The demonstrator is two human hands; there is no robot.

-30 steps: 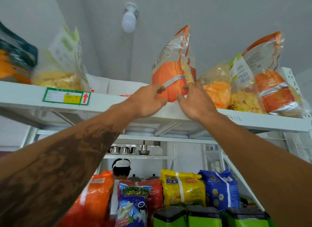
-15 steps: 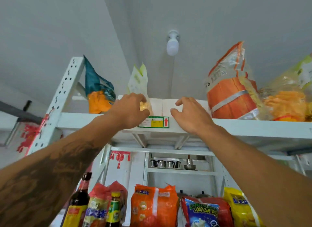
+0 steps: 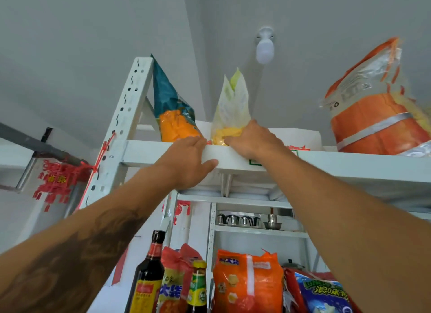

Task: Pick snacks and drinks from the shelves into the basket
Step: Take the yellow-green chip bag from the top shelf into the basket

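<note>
A clear yellow-green snack bag (image 3: 231, 103) stands upright on the top shelf (image 3: 149, 150). My right hand (image 3: 253, 140) reaches over the shelf lip and its curled fingers hold the bag's lower right corner. My left hand (image 3: 186, 161) rests on the shelf's front edge, fingertips against the bag's lower left corner, thumb straight along the lip. A teal and orange bag (image 3: 173, 107) stands just left of it. A large orange bag (image 3: 377, 117) stands at the right. No basket is in view.
A white perforated upright (image 3: 121, 117) frames the shelf's left end, with a red paper ornament (image 3: 56, 182) tied to it. Below are a dark sauce bottle (image 3: 149, 273), a green-capped bottle (image 3: 198, 287), an orange packet (image 3: 247, 282) and a blue snack bag (image 3: 324, 294). A bulb (image 3: 264, 50) hangs from the ceiling.
The view and both hands have shifted left along the top shelf, away from the large orange bag. My right hand now reaches the yellow-green bag, and my left hand sits at its left corner.
</note>
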